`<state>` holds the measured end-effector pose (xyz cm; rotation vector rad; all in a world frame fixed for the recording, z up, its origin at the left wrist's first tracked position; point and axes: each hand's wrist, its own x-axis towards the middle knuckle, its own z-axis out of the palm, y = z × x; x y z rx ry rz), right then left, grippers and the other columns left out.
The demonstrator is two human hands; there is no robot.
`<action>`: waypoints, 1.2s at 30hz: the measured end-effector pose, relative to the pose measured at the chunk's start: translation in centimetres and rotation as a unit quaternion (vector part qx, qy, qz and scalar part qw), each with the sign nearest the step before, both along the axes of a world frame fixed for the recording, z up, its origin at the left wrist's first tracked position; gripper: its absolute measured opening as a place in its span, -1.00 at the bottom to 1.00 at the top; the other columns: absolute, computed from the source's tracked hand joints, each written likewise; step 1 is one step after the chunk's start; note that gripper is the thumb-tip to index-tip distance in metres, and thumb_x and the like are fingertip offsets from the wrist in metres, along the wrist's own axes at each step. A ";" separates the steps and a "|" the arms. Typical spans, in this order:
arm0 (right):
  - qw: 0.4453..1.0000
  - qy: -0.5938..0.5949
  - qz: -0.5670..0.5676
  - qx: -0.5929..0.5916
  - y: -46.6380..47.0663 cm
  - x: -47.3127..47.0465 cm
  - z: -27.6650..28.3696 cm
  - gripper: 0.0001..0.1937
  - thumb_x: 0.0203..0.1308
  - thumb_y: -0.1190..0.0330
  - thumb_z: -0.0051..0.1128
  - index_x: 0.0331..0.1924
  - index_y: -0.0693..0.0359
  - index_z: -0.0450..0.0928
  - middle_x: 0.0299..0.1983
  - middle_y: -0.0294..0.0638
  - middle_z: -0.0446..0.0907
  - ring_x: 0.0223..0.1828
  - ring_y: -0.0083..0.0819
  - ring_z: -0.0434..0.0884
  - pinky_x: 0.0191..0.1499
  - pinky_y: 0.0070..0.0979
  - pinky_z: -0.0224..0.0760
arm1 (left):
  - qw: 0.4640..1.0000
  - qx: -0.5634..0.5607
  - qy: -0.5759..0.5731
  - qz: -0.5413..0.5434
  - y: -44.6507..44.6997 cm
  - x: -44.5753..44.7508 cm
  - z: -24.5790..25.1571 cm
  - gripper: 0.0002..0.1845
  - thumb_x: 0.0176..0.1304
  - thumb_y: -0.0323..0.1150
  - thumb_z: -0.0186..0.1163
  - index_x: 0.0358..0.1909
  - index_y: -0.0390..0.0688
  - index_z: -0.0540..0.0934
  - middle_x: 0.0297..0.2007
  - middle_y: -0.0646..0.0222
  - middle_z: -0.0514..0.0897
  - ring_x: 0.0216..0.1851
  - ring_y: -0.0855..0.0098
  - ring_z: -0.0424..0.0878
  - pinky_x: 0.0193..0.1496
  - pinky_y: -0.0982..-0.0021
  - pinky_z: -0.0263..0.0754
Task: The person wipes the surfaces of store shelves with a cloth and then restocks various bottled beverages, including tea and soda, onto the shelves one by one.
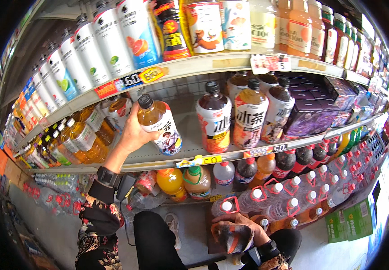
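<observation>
My left hand (134, 133) grips a large plastic bottle of amber tea drink (162, 130) with a black cap, upright at the middle shelf (184, 141). To its right on that shelf stand a dark tea bottle (213, 118) and a lighter tea bottle (250, 114), both black-capped, with several more beside and behind. Low at the right, near my knee, my right hand (245, 224) holds a bunched striped cloth (233, 236), in grey with orange and dark bands. The cloth hides part of its fingers. Each wrist wears a black band.
White cartons (105, 40) and juice bottles line the upper shelf (214, 62). Purple boxes (311, 111) sit right on the middle shelf. Soda bottles (170, 184) fill the lower shelf. Clear jugs with white caps (275, 192) stand in front at right, near green cartons (349, 219) on the floor.
</observation>
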<state>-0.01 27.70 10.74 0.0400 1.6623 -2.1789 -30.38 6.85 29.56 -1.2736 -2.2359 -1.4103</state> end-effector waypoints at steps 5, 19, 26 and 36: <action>0.998 -0.028 0.022 -0.043 0.8 0.0 -1.2 -0.60 0.23 0.28 0.13 0.05 0.39 0.45 -0.12 -0.19 0.60 -0.13 -0.53 0.55 -0.06 -0.60 0.41 | 1.000 -0.016 0.024 0.003 5.4 -3.3 -0.7 -0.14 -0.28 -0.40 0.46 0.13 -0.29 0.21 -0.05 0.23 0.54 -0.01 0.39 0.50 0.09 0.40 0.38; 0.997 -0.055 0.023 -0.055 0.9 0.4 -0.6 -0.58 0.22 0.19 0.14 0.06 0.30 0.48 -0.21 -0.29 0.57 -0.16 -0.56 0.51 -0.06 -0.58 0.36 | 0.983 -0.083 -0.152 0.060 6.8 -4.1 -11.0 -0.13 -0.20 -0.29 0.49 0.14 -0.34 0.21 0.03 0.02 0.48 0.10 0.18 0.45 0.16 0.27 0.32; 0.999 -0.030 0.013 -0.025 0.9 0.4 -0.7 -0.61 0.23 0.18 0.12 -0.01 0.32 0.51 -0.22 -0.27 0.58 -0.14 -0.56 0.50 -0.03 -0.58 0.34 | 0.976 -0.074 -0.204 0.006 10.2 -8.3 -11.7 -0.28 -0.11 -0.40 0.43 0.10 -0.35 0.29 0.03 0.02 0.51 0.08 0.22 0.48 0.12 0.29 0.36; 0.997 -0.061 0.015 -0.033 1.6 0.1 -0.1 -0.53 0.19 0.12 0.15 0.04 0.31 0.47 -0.10 -0.22 0.57 -0.03 -0.51 0.48 0.07 -0.53 0.28 | 0.970 -0.131 -0.157 -0.132 18.6 -13.5 -11.0 -0.35 0.02 -0.30 0.37 0.12 -0.31 0.34 0.04 0.05 0.51 0.08 0.26 0.46 0.14 0.31 0.32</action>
